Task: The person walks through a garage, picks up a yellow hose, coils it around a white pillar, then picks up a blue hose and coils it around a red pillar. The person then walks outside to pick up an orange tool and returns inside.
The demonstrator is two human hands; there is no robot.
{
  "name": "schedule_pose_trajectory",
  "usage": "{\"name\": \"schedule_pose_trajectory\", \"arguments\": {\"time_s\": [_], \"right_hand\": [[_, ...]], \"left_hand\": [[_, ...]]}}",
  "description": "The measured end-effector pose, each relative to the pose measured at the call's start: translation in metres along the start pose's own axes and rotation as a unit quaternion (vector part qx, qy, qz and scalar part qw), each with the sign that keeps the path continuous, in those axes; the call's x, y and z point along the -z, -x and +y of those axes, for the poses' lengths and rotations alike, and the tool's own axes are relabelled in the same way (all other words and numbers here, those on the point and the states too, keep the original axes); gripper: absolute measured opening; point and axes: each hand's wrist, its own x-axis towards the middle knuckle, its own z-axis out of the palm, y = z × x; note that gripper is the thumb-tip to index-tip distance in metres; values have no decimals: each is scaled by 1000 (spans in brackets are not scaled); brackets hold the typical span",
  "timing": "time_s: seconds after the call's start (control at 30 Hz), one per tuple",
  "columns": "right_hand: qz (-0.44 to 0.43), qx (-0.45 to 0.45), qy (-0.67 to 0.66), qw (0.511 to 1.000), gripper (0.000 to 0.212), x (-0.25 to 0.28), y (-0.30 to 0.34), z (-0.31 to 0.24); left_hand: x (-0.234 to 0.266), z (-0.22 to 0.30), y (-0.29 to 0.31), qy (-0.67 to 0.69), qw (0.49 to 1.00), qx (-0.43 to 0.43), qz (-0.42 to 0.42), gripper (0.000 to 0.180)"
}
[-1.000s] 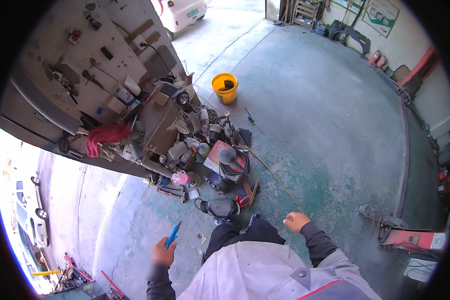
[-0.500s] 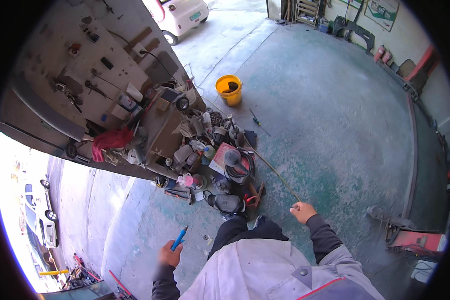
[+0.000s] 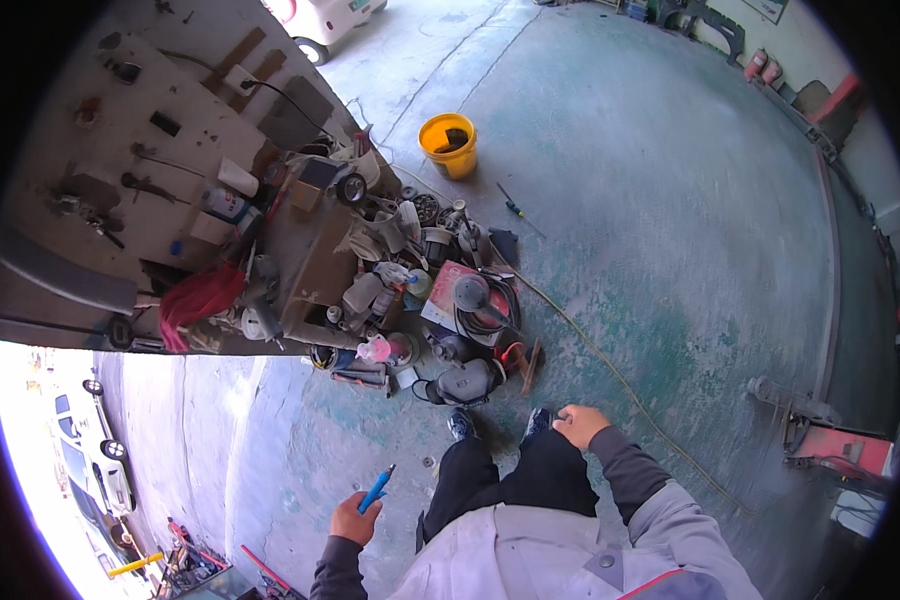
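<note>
Looking down over a scuffed grey concrete floor (image 3: pixel 690 300) patched with green. Seeing at left, amid heaped tools and vessels, a brown box-shaped stand (image 3: pixel 322 272) with loose things piled on top. Beyond the heap, seeing a round yellow plastic bucket (image 3: pixel 455 168), upright and open, with something dark inside, too unclear to name. Nearer, finding a flat red-and-white box (image 3: pixel 444 286) under a grey round-headed power tool (image 3: pixel 471 293) and black coiled cable (image 3: pixel 515 305); cannot see into it. Beside it, noting a small pale-green translucent bottle (image 3: pixel 419 284), with contents too small to tell. Curling the right hand (image 3: pixel 580 427) near the dark right trouser leg (image 3: pixel 548 482); cannot tell whether around anything. Gripping in the left hand (image 3: pixel 354 521), out to the left of the body, a slim bright-blue pen-shaped tool (image 3: pixel 374 492), straight, tilted up and rightward, tapering to a narrow dark tip
</note>
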Motion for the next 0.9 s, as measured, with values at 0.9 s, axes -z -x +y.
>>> {"name": "schedule_pose_trajectory", "arguments": {"time_s": [0.9], "right_hand": [[26, -43, 204, 978, 62, -327, -389, -6]], "left_hand": [[-145, -76, -219, 49, 976, -70, -199, 22]]}}
